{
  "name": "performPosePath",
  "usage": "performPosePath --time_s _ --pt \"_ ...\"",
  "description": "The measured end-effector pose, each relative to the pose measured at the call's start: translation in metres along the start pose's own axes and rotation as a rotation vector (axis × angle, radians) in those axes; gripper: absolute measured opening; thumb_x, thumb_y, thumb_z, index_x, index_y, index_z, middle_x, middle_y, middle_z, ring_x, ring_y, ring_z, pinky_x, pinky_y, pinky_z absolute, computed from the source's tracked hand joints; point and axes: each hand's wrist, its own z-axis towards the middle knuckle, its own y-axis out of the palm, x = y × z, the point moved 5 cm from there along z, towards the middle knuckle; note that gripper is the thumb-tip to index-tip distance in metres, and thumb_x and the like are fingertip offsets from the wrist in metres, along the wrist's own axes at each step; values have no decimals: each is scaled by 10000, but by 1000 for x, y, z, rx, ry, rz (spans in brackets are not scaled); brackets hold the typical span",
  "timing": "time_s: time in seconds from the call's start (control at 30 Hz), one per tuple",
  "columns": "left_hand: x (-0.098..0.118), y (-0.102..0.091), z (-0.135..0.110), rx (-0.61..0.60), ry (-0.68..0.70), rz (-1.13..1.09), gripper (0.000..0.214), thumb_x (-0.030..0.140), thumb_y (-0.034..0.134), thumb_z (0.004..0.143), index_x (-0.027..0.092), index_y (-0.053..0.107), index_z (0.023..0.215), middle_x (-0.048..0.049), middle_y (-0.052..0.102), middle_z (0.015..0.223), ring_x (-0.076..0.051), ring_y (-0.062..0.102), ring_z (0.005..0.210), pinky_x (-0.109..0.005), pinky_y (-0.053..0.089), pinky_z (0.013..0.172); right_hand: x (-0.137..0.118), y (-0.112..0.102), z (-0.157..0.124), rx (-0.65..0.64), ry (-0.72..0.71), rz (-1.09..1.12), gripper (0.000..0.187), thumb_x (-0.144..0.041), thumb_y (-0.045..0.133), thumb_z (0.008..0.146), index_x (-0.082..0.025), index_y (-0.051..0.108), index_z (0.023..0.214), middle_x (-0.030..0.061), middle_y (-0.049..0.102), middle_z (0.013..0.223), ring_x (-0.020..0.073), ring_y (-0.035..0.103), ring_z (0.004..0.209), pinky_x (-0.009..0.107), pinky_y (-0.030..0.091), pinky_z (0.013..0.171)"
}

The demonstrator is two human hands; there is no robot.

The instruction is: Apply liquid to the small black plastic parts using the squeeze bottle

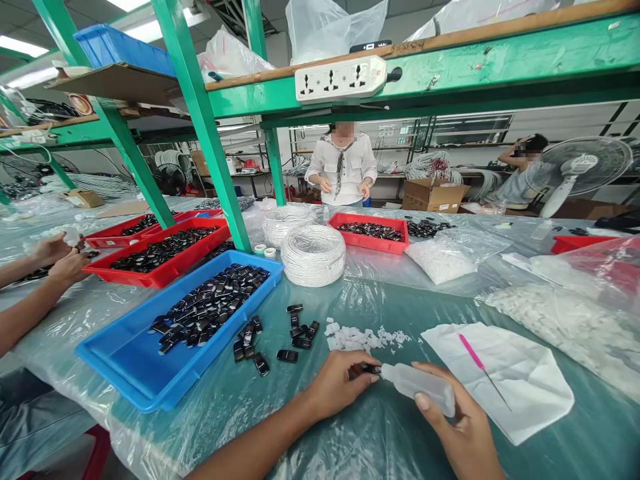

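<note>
Between the thumb and fingers of my left hand [340, 381] is a small black plastic part [371, 369], mostly covered by the fingertips. My right hand [457, 413] grips a translucent white squeeze bottle [420, 387], tilted so its nozzle points left at the black part; I cannot tell whether the tip touches it. Just beyond my hands lies a pile of small white pieces [353, 337]. Loose black parts [287, 356] are scattered left of that pile. A blue tray [125, 360] holds many more of them.
Right of my hands, a pink-handled needle tool [473, 352] rests on white paper [540, 393]. Coils of white cable [313, 257] and red trays [395, 245] stand farther back. Bags of white pieces [565, 333] lie at right. A co-worker's hands [65, 260] are at far left; another person [343, 167] stands opposite.
</note>
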Motion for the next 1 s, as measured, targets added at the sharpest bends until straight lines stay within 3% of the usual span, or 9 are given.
performPosePath --time_s 0.13,0.33,0.53,0.63,0.73,0.87,1.0 --pt "-3 -2 1 21 -16 61 185 287 597 789 192 648 940 -24 660 852 -132 588 693 -194 432 605 2 3 1 -20 109 82 363 -441 623 720 -229 610 1014 71 635 1048 235 612 916 237 528 669" --pt "-1 -3 0 47 -11 143 176 295 640 756 194 626 899 -7 645 843 -124 564 679 -195 416 615 5 6 3 -63 194 159 395 -486 600 727 -208 606 1008 55 662 879 181 612 658 237 509 576" --pt "0 -3 0 37 -1 135 203 300 653 743 203 608 915 -8 630 863 -120 549 675 -192 414 602 7 4 0 -34 204 111 409 -471 620 718 -227 587 1045 71 604 1099 235 591 955 228 507 710" --pt "-2 -2 0 34 -4 111 195 289 650 743 203 602 912 -9 624 867 -118 545 670 -189 414 586 8 4 0 -49 171 89 406 -458 637 704 -231 591 1038 78 585 1133 251 563 1009 226 506 717" --pt "-4 0 0 38 -3 75 189 262 660 729 196 604 898 -11 622 866 -120 548 678 -194 423 603 9 5 1 -79 178 101 397 -465 632 707 -226 594 1022 75 614 1043 232 592 905 229 507 678" --pt "-8 2 0 48 -23 -37 201 240 669 716 184 610 901 -24 622 876 -129 567 705 -207 442 644 9 6 3 -81 212 191 389 -479 597 736 -215 586 1022 39 629 792 161 563 610 232 479 568" --pt "-8 3 1 49 -47 -147 194 230 660 720 176 612 900 -39 620 896 -144 584 740 -217 454 664 10 4 4 -22 234 311 376 -487 571 756 -209 590 1009 13 604 665 155 542 582 242 465 599"
